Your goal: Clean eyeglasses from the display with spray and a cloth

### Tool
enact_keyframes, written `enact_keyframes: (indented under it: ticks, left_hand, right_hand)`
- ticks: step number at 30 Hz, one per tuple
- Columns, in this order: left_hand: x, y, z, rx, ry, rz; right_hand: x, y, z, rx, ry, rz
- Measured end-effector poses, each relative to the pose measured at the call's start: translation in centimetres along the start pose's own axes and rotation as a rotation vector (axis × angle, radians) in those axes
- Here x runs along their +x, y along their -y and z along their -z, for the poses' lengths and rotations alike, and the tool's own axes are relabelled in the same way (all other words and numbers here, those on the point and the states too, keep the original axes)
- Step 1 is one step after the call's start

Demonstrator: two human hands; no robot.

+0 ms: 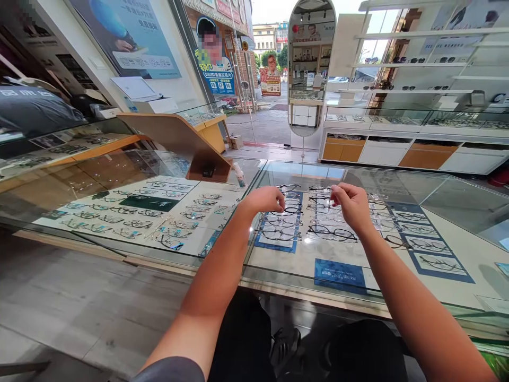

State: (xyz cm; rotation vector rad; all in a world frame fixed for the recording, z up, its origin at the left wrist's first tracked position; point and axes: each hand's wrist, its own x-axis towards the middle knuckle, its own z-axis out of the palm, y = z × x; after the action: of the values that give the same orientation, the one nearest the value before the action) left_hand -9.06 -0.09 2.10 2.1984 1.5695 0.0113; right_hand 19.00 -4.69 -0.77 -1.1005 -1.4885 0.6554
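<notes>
My left hand [265,200] is over the glass counter with its fingers curled down, close to a dark pair of eyeglasses [293,210]. Across from it, my right hand [350,206] has thumb and forefinger brought together near other eyeglasses [321,189]. Whether either hand has hold of a frame cannot be made out. Rows of eyeglasses [333,232] are laid out between and below the hands. At the left of these rows, more eyeglasses [278,233] lie over a blue-bordered card [275,248].
A blue card [340,274] lies near the counter's front edge. The glass case to the left holds more eyeglasses [135,223]. Behind it stand a tilted wooden-backed panel [170,132] and a small bottle [239,175]. A tall oval mirror [306,69] is beyond the counter; a person's dark sleeve [35,111] shows at left.
</notes>
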Motion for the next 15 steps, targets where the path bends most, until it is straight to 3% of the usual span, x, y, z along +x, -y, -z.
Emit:
enact_keyframes:
  ticks: [4, 8, 12, 15]
  left_hand:
    - [-0.9, -0.5, 0.7, -0.086, -0.012, -0.061]
    - [-1.1, -1.5, 0.7, -0.441, -0.172, -0.174]
    - [-0.2, -3.2, -0.8, -0.851, -0.377, -0.278]
    - [0.6, -4.4, -2.5, -1.105, -0.343, -0.279]
  right_hand:
    - [0.2, 0.3, 0.0, 0.122, 0.011, -0.070]
    - [0.7, 0.9, 0.4, 0.476, 0.034, -0.253]
    - [1.1, 1.5, 0.8, 0.662, 0.072, -0.359]
    - [1.1, 1.7, 0.8, 0.716, 0.103, -0.402]
